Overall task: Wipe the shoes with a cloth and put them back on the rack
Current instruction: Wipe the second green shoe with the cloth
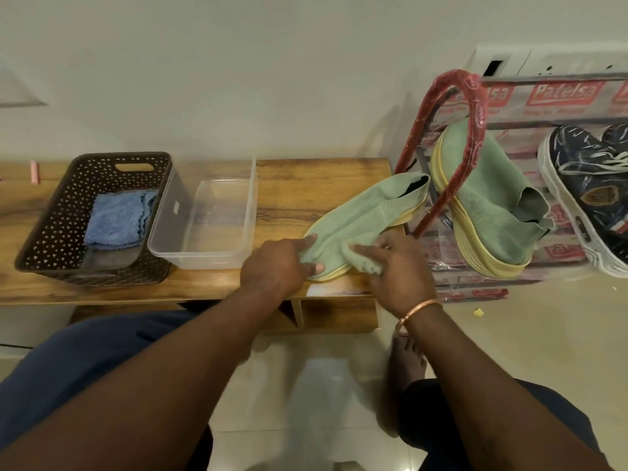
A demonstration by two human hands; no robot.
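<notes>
Left hand: pinches the toe of the green shoe, centre of frame.
Right hand: clutches a bunched green cloth against that shoe.
Shoe's place: lying on the wooden bench, heel toward the rack (right of frame).
Rack's load: second green shoe, dark blue shoe.
Left of frame: basket with a blue cloth, clear tub beside it.

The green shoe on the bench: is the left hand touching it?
Touching. The head view shows the left hand pinching the toe of the green shoe, forefinger on top, thumb at the sole edge.
</notes>
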